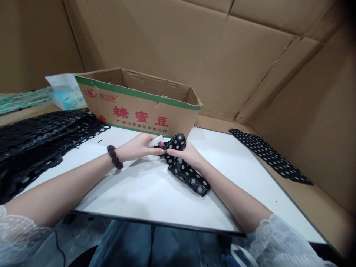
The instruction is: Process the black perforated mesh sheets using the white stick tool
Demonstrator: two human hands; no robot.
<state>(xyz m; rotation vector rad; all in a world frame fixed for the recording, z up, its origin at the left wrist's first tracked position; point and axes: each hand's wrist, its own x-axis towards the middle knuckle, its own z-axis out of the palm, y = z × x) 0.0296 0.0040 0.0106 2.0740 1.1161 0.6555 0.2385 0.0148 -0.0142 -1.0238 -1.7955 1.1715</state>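
Observation:
In front of the carton, a black fabric strip with white dots point(190, 178) is bunched and folded over the white table point(125, 189). My right hand point(190, 154) is closed round its upper part, with the thumb pointing left across the cloth. My left hand point(140, 146) is closed too, its thumb and fingers pinching the fabric's left edge. A small white object point(156, 141) sticks out between the left fingers; its kind is not clear. The two thumb tips almost meet. A dark scrunchie point(114, 156) circles the left wrist.
A cardboard box point(133, 100) with red lettering stands behind my hands. Black perforated material point(41, 137) is piled at left, near a tissue pack point(66, 94) and green strands point(25, 98). Another dotted strip point(269, 155) lies along the right edge. Cardboard walls point(180, 40) enclose the table.

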